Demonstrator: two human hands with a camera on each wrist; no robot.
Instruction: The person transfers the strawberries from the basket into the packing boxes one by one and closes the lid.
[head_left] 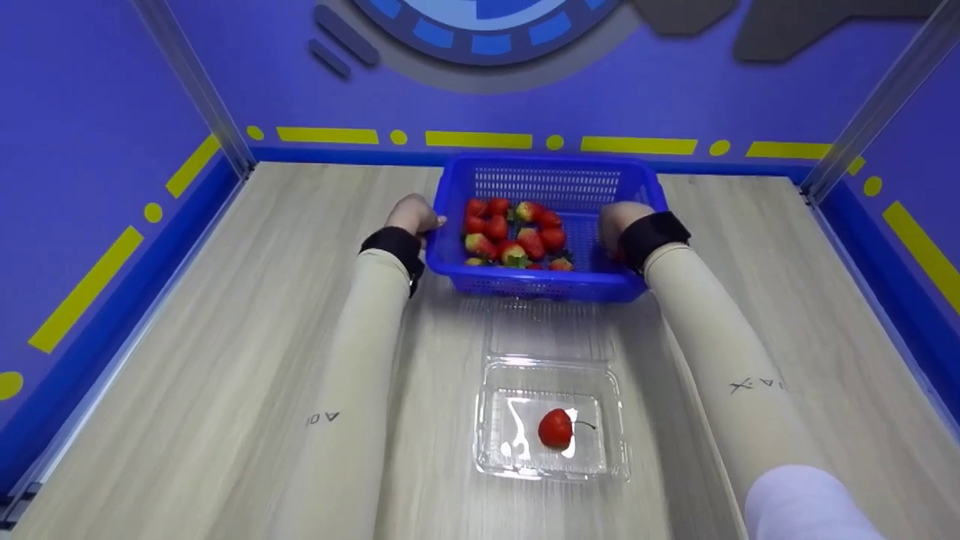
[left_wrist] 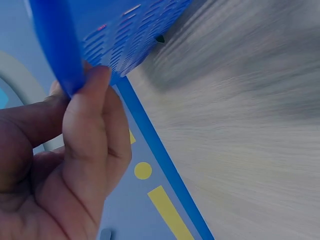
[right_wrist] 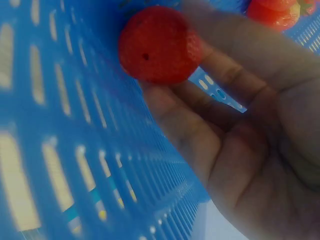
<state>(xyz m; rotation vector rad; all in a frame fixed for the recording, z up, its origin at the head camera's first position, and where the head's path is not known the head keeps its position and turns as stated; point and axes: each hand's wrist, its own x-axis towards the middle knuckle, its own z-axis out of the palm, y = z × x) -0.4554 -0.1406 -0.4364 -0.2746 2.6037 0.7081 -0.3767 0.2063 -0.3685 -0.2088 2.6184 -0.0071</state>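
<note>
A blue perforated basket (head_left: 540, 276) stands at the far side of the table, with several strawberries (head_left: 496, 227) heaped in its left part. My left hand (head_left: 412, 214) pinches the basket's left rim (left_wrist: 62, 55) between thumb and fingers. Inside the basket's right end is my right hand (head_left: 621, 219); its fingers hold a round red fruit (right_wrist: 159, 45) with a small dark spot, close beside the slotted wall (right_wrist: 65, 110). In the head view that fruit is hidden by the hand.
Nearer on the table, a clear plastic box (head_left: 487, 442) lies with its lid (head_left: 551, 330) folded back toward the basket. One red cherry (head_left: 555, 429) with a stem rests in it. Blue printed walls (head_left: 487, 105) enclose the table's back and sides.
</note>
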